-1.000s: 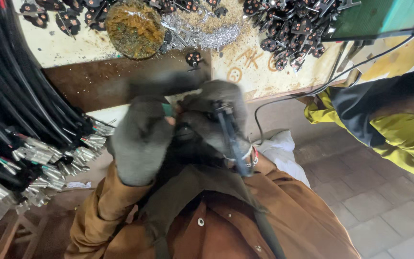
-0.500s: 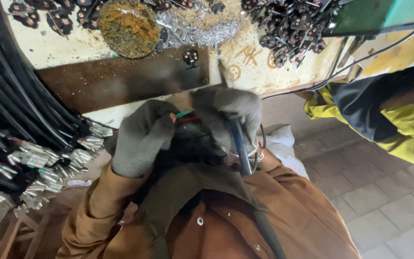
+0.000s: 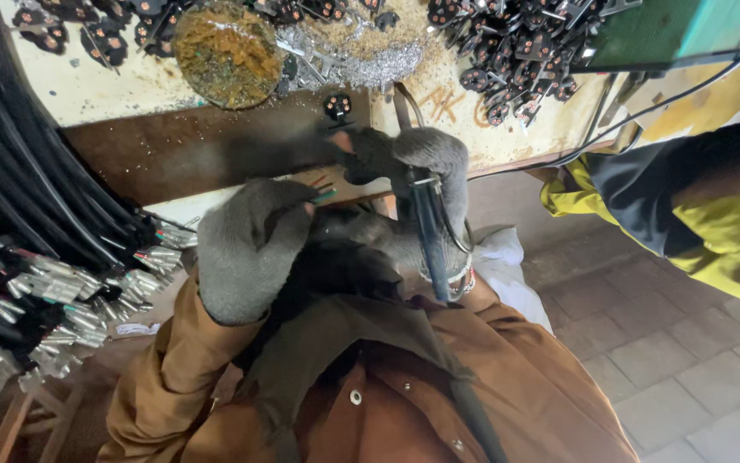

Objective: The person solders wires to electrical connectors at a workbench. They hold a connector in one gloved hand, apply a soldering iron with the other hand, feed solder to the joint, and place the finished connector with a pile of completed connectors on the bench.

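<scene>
Pinching thin coloured wires (image 3: 323,190) at the bench edge (image 3: 215,154), the gloved left hand (image 3: 245,249) closes on them (light, limp, best gripped near the tips); the right hand (image 3: 421,184) clasps a slim dark tool (image 3: 430,244).

Small electrical assembly workshop. Worn, stained workbench (image 3: 112,86) strewn with black plug parts (image 3: 507,51), metal shavings (image 3: 370,60) and a dish of brass bits (image 3: 226,53); bundles of black cables (image 3: 18,171) with crimped metal terminals (image 3: 61,291); brick-paved floor (image 3: 687,360).
</scene>
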